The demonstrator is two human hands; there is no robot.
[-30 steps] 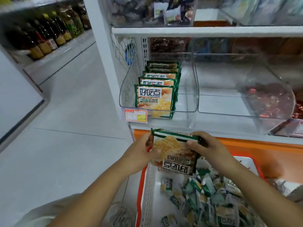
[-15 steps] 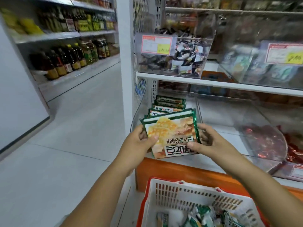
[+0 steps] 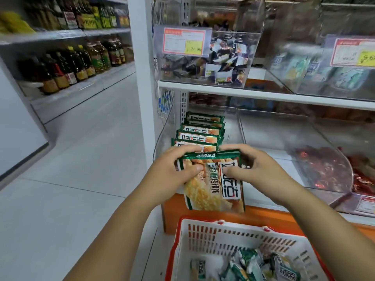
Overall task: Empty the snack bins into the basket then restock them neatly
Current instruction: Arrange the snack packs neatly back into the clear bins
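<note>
Holds one snack pack (image 3: 213,185) up in front of the shelf, just before the clear bin (image 3: 162,136). Clamps the left grip (image 3: 174,171) on the pack's top left corner, thumb on the front, fingers behind and out of sight. Clamps the right grip (image 3: 257,171) on the top right, thumb pressed on the white label, fingers tucked behind too. Hides the front of the row of packs (image 3: 200,130) behind both grips. Shows that row standing up in the clear bin, one behind another, at the left end of the middle shelf. Cuts off the basket (image 3: 223,230) at the bottom edge, with small green packs (image 3: 249,264) lying loose inside. Blurs the red snacks (image 3: 324,169) in the bins to the right; hard to tell what kind. Blurs the dark wrapped snacks (image 3: 213,57) in the bin above as well, with a price tag (image 3: 183,40) on its front, small words too fuzzy to read. Smears the bottles (image 3: 81,61) on a far shelf to the left.
</note>
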